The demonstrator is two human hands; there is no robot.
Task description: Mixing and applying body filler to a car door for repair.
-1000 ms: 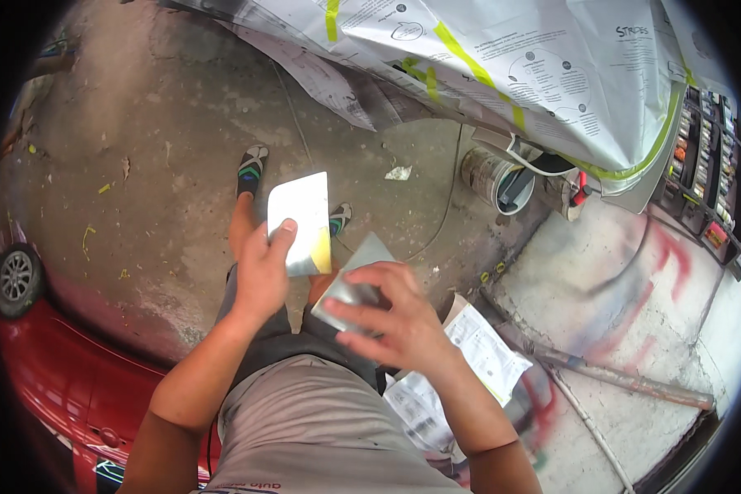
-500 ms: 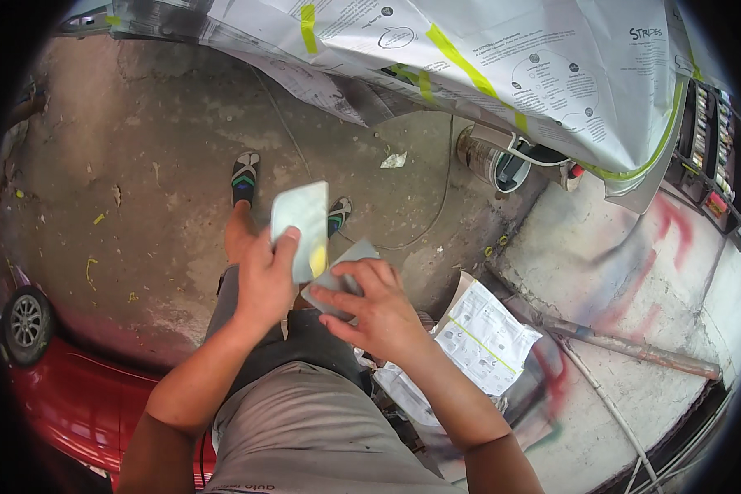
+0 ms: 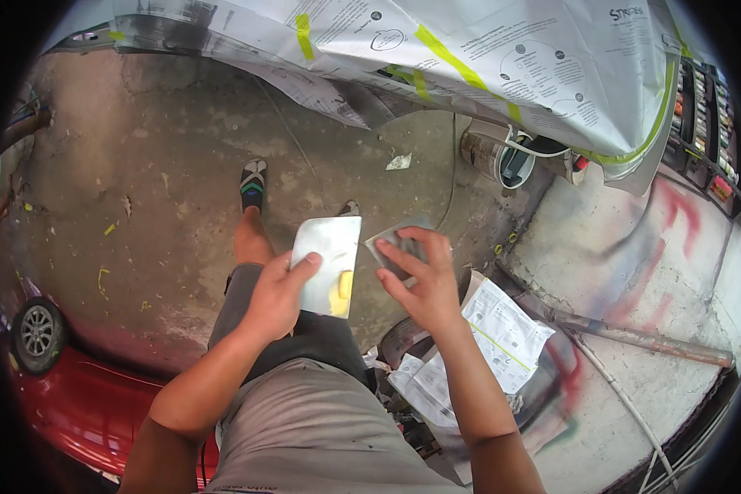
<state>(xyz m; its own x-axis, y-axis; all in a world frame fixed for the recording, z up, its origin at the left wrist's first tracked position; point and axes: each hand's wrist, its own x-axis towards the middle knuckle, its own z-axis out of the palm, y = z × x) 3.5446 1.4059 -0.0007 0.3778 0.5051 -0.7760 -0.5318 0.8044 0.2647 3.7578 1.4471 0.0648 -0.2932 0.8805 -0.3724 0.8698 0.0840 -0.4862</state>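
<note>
we hold a flat metal plate (image 3: 328, 262) in our left hand (image 3: 278, 295), thumb laid across its lower face and fingers curled behind its left edge, so the plate stands tilted in front of our knees. a smear of yellow paste (image 3: 345, 286) sits near its lower right corner. our right hand (image 3: 420, 284) grips a smaller grey scraper (image 3: 397, 241), fingers spread over its face, and the scraper hangs just beside the plate's right edge; we cannot tell whether the two touch. both are held in the air above the concrete floor (image 3: 165, 165), over our sandalled foot (image 3: 253, 183). ahead, a car body wrapped in printed paper (image 3: 486, 58) is bound with yellow-green tape (image 3: 449, 51), and an open tin (image 3: 497, 156) stands under its edge. to our lower left shows a red car (image 3: 74, 403) with its wheel (image 3: 38, 331). a folded sheet of paper (image 3: 502, 329) lies by our right forearm.
</note>
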